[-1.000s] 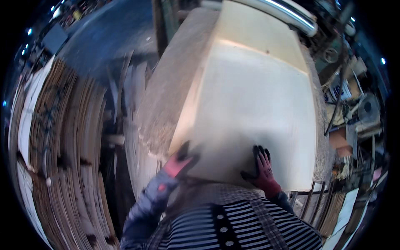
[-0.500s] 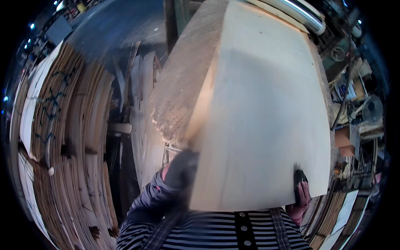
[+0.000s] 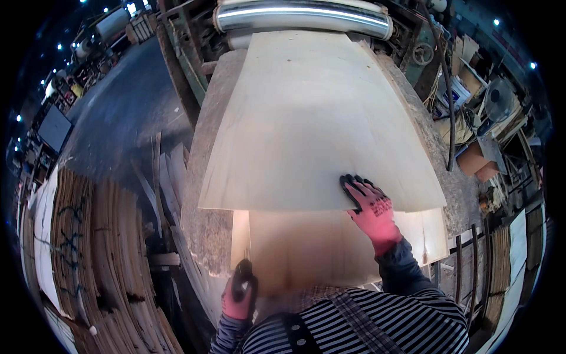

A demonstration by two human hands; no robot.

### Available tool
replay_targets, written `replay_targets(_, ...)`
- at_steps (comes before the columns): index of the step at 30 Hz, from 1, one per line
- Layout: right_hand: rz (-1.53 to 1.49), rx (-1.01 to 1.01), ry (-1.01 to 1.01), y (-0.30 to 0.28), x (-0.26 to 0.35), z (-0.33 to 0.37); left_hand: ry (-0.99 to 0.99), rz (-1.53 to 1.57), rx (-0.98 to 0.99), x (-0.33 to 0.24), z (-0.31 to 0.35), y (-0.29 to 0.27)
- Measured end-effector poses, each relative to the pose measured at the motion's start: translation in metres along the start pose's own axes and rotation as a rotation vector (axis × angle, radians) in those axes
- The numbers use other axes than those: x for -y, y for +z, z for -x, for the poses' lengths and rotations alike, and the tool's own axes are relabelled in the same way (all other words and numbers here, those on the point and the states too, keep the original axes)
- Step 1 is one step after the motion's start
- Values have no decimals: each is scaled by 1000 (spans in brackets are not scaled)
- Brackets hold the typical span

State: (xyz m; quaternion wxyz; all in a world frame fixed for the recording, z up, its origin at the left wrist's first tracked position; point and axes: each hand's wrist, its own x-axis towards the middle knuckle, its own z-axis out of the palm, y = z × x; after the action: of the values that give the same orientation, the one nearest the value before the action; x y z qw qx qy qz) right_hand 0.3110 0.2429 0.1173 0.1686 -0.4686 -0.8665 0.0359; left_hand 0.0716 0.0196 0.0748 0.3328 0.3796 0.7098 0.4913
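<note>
Across the middle of the rough grey-brown table (image 3: 206, 242) lies a broad, thin veneer sheet (image 3: 318, 124), pale cream and almost white where the light catches it, with faint lengthwise grain. Small dark specks sit near its far end, which reaches up to a shiny metal roller (image 3: 303, 22) beyond the table's far edge; whether the two touch, I cannot tell. Its left and right edges leave strips of table bare along both sides, and its near edge — slightly wavy, with a pointed corner at each end — stops short of the table's near edge. Below that edge shows more veneer (image 3: 306, 242), warmer and tanner, with dark streaks toward the table's near right corner. The right hand (image 3: 371, 203), in a pink and black glove, rests on the cream sheet near its near edge, fingers extended and slightly spread, gripping nothing. Toward the table's near left corner, the gloved left hand (image 3: 240, 295) is at the tan veneer's edge, fingers close together — I cannot tell whether they grip it.
</note>
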Motion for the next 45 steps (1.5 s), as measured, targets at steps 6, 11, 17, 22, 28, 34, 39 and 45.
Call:
replay_targets(6, -19, -25, 17, 46, -31, -81, -156, 138, -45, 29, -16, 15)
replay_targets(11, 173, -81, 43, 98, -51, -127, -110, -121, 46, 28, -21, 18)
replay_targets(17, -81, 18, -259, 73, 12, -24, -167, 89, -10, 118, -20, 5)
replay_targets(22, -163, 240, -317, 65, 0, 119, -179, 373, 378, -1, -34, 3)
replay_targets(28, -371, -46, 41, 67, -53, 220, 59, 528, 591, -115, -12, 8)
replay_targets(34, -175, -83, -75, -49, 19, 221, 78, 628, 531, -85, 24, -35)
replay_targets(39, 3, 70, -178, -69, 58, 170, 162, 180, 49, 8, 10, -47)
replay_targets(45, -28, 5, -87, -38, 31, 97, 253, -604, 56, 67, -3, 2)
